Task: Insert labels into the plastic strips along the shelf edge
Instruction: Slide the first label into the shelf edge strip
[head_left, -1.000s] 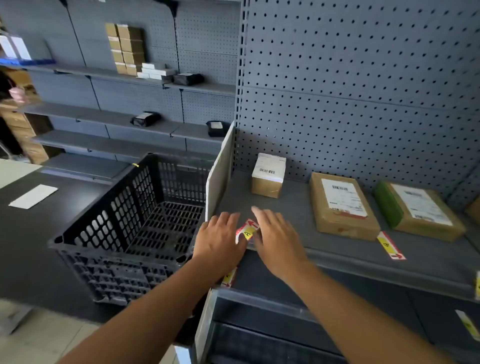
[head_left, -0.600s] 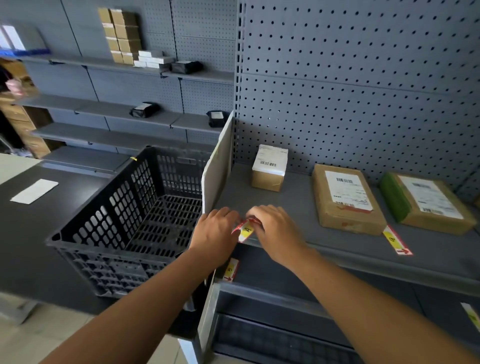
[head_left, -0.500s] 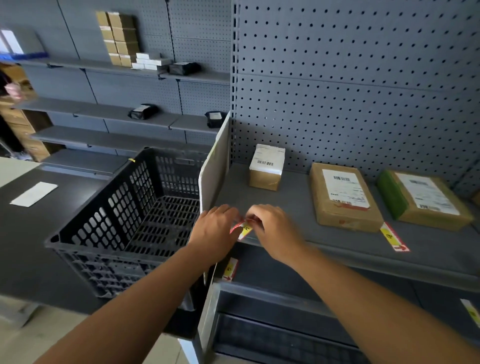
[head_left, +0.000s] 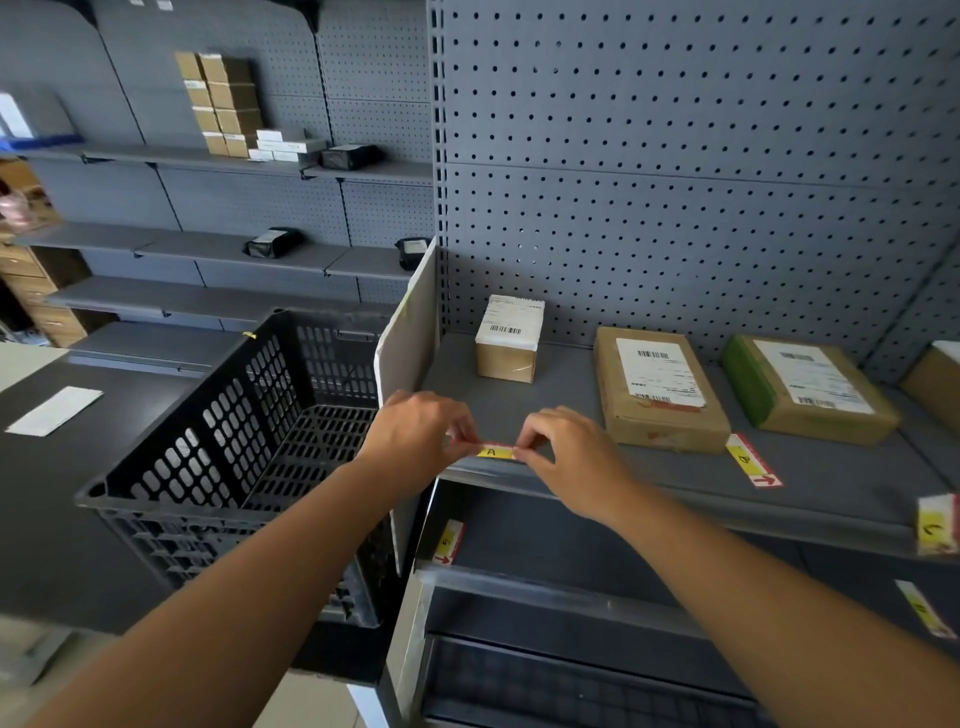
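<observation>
A small yellow and red label (head_left: 493, 451) marked "A" is stretched level along the front edge strip (head_left: 675, 496) of the grey shelf. My left hand (head_left: 415, 441) pinches its left end and my right hand (head_left: 566, 457) pinches its right end. A second label (head_left: 753, 461) marked with a red arrow lies flat on the shelf in front of the middle parcel. A third label (head_left: 937, 522) sits at the shelf edge on the far right. More labels show on the lower shelf, one at the left (head_left: 449, 541) and one at the right (head_left: 922, 608).
Three taped parcels stand on the shelf: a small box (head_left: 508, 340), a flat brown one (head_left: 657, 387) and a green-sided one (head_left: 805, 389). A black slotted crate (head_left: 218, 457) sits to the left on a dark table. A white divider panel (head_left: 410, 332) bounds the shelf's left end.
The label was lifted off the shelf between both hands, then turned level. My hands have moved apart and now hold it by its ends along the shelf edge.
</observation>
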